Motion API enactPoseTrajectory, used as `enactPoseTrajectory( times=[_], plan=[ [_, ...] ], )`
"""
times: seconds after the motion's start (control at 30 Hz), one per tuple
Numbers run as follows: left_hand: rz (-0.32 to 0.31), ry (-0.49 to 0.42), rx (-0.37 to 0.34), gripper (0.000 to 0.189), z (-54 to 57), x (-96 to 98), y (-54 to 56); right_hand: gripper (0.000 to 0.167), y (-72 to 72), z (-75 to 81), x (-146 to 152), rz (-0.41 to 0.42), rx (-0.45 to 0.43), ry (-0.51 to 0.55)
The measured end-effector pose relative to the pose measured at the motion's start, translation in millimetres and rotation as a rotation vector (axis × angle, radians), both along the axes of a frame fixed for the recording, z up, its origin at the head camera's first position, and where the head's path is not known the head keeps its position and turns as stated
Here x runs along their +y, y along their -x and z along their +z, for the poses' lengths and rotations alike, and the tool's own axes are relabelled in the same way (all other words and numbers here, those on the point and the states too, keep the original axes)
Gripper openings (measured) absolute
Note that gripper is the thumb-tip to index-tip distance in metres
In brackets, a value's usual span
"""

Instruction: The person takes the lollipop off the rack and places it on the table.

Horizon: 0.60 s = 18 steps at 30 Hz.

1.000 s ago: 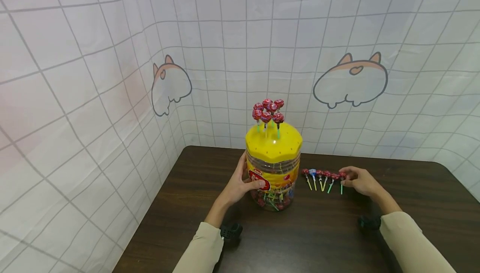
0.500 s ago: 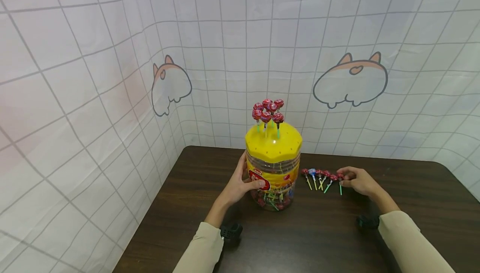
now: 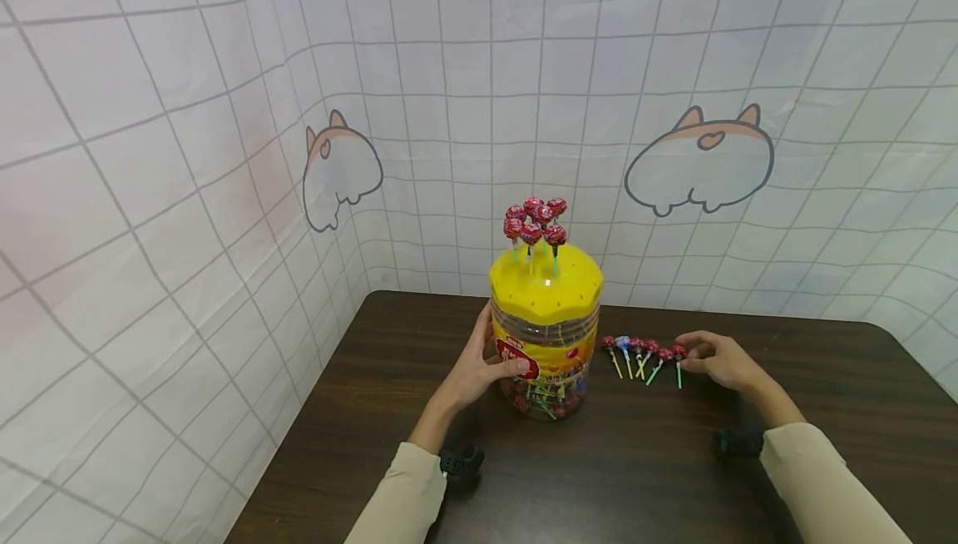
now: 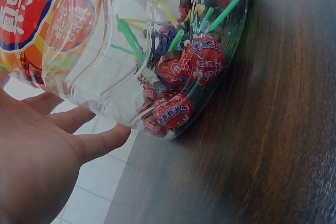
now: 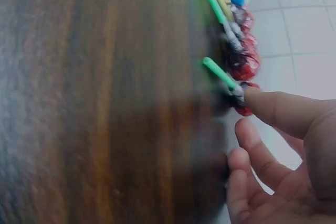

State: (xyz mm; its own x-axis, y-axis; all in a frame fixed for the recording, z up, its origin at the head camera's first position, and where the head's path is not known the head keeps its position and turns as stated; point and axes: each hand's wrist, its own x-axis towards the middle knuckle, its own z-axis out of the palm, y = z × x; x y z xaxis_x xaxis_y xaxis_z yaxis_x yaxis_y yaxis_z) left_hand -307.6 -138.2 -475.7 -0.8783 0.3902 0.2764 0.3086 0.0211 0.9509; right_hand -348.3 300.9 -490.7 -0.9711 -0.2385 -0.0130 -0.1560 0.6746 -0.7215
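Note:
My left hand (image 3: 471,373) holds the side of a clear plastic candy jar (image 3: 550,332) with a yellow lid, thumb across its label and fingers round the far side. Several red-wrapped lollipops (image 3: 531,232) stand upright in the lid. Through the jar's lower wall, more lollipops (image 4: 205,61) show in the left wrist view. To the right of the jar, a row of lollipops (image 3: 639,346) lies on the table, one with a blue wrapper. My right hand (image 3: 720,359) pinches the rightmost lollipop (image 5: 219,72), green-sticked, at its head; the index fingertip is partly hidden behind the thumb.
The dark wooden table (image 3: 599,477) ends at a back edge just behind the row. A white grid-patterned cloth (image 3: 464,53) hangs behind and along the left side. Dark wrist devices (image 3: 461,461) sit on both wrists.
The right end of the lollipop row has shifted slightly left, closing up the row. My right hand went left with it, then eased slightly back right. My left hand and the jar stay still.

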Motion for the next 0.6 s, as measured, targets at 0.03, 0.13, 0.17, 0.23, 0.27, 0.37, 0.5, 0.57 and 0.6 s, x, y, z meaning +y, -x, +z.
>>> enactPoseTrajectory(
  times=[0.03,0.13,0.17,0.23,0.27,0.37,0.5,0.57,0.6],
  plan=[
    [0.000,0.000,0.000,0.103,-0.1,0.3,0.2,0.044,-0.7,1.6,1.1,-0.003,0.001,0.000],
    [-0.005,-0.001,0.001,0.102,-0.1,0.8,0.5,0.046,-3.3,11.0,2.3,-0.016,0.015,0.011],
    [-0.006,-0.002,0.002,0.102,-0.2,0.9,0.5,0.046,-4.2,16.1,1.8,-0.016,0.023,0.017],
    [-0.008,-0.005,0.002,0.101,-0.6,0.9,0.7,0.048,-6.4,29.7,-1.7,-0.012,0.050,0.034],
    [-0.008,-0.005,0.003,0.102,-0.8,0.8,0.7,0.048,-7.8,38.7,-5.1,-0.008,0.075,0.048],
    [-0.004,-0.003,0.005,0.102,-1.1,0.6,0.6,0.047,-13.8,70.9,-21.0,0.006,0.165,0.083],
    [-0.001,-0.003,0.006,0.103,-0.7,0.3,0.4,0.043,-26.3,116.1,-54.5,0.043,0.308,0.124],
    [-0.003,-0.005,0.007,0.104,-0.3,0.4,0.1,0.040,-33.9,135.7,-72.7,0.067,0.367,0.137],
    [-0.004,-0.006,0.007,0.104,-0.1,0.4,-0.2,0.039,-37.7,144.5,-81.2,0.072,0.386,0.144]
  ],
)
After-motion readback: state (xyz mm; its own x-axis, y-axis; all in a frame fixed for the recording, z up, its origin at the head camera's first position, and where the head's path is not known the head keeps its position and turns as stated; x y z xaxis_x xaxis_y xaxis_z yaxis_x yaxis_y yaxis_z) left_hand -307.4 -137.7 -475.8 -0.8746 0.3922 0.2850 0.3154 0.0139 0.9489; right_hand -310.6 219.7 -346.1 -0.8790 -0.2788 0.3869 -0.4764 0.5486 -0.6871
